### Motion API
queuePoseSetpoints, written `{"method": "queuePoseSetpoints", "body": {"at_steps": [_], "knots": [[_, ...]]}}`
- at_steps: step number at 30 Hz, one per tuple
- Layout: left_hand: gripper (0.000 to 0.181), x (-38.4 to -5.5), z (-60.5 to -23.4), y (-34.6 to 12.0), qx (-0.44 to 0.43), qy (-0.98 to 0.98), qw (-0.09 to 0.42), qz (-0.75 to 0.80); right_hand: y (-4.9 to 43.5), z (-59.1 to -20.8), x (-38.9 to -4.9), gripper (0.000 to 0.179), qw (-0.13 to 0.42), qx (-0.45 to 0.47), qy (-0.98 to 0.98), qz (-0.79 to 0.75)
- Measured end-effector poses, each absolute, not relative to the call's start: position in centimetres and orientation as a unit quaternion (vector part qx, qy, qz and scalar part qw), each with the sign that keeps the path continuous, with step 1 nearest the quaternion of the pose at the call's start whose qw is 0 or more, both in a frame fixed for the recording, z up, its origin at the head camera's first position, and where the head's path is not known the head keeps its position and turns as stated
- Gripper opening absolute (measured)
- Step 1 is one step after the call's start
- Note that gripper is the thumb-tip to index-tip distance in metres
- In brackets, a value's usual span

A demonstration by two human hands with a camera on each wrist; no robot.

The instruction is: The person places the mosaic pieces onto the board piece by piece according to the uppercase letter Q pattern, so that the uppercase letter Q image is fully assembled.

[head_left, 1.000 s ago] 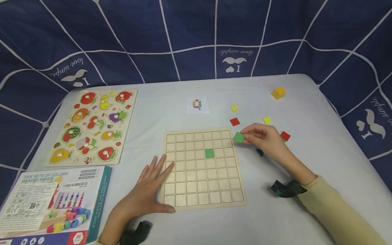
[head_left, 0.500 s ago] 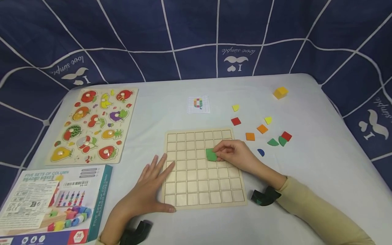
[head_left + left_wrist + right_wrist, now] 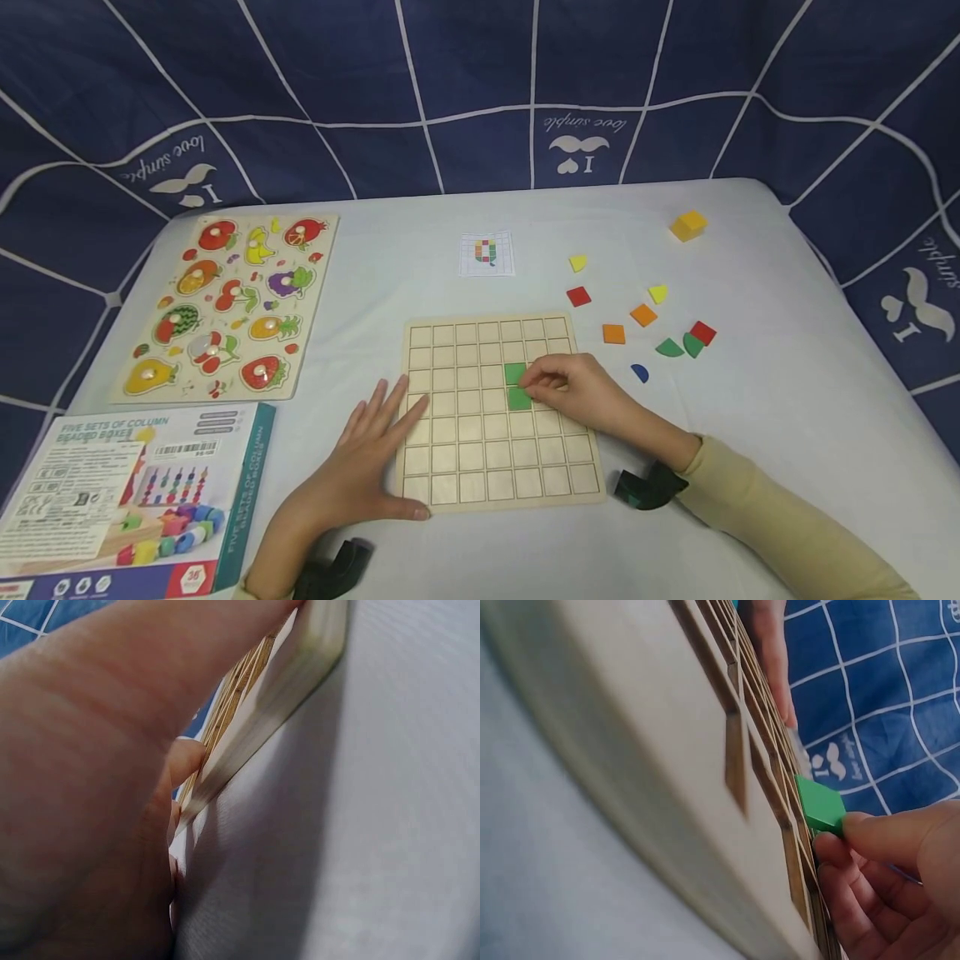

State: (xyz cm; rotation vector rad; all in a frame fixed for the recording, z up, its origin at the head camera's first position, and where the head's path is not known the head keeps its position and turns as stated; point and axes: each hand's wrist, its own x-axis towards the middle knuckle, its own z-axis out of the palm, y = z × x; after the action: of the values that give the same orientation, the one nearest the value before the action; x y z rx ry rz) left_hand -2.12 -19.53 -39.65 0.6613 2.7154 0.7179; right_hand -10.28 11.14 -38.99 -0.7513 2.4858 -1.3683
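Observation:
My right hand (image 3: 583,387) pinches a green square tile (image 3: 517,400) between thumb and fingers over the wooden grid board (image 3: 468,458). In the right wrist view that green tile (image 3: 821,804) stands slightly tilted at the grid's ridges. Another green square tile (image 3: 513,372) lies in the cell just beyond it. My left hand (image 3: 356,483) spreads its fingers along the board's left edge, with fingertips on the rim and the thumb at the near corner. The left wrist view shows the board's side edge (image 3: 259,724) beside that hand.
Right of the board lie loose red (image 3: 578,296), orange (image 3: 613,334), yellow (image 3: 657,293), green (image 3: 669,347) and blue (image 3: 639,372) pieces. A pattern card (image 3: 486,254) and yellow blocks (image 3: 688,226) are farther back. On the left are a fruit puzzle (image 3: 225,308) and a box (image 3: 135,500).
My right hand has carried the green tile leftward from beside the board onto the grid, then slightly nearer, into line with the other green tile. The left hand has stayed put.

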Motion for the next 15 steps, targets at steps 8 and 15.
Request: {"method": "queuePoseSetpoints", "body": {"at_steps": [8,15], "knots": [[0.127,-2.15,-39.64,-19.47,0.226,0.933,0.126,0.249,11.23,-39.19,-10.50,0.011,0.065,-0.290,0.844,-0.447],[0.127,-1.99,-39.76,-19.51,0.226,0.933,0.125,0.250,11.28,-39.14,-10.46,0.010,0.071,-0.297,0.842,-0.444]]}}
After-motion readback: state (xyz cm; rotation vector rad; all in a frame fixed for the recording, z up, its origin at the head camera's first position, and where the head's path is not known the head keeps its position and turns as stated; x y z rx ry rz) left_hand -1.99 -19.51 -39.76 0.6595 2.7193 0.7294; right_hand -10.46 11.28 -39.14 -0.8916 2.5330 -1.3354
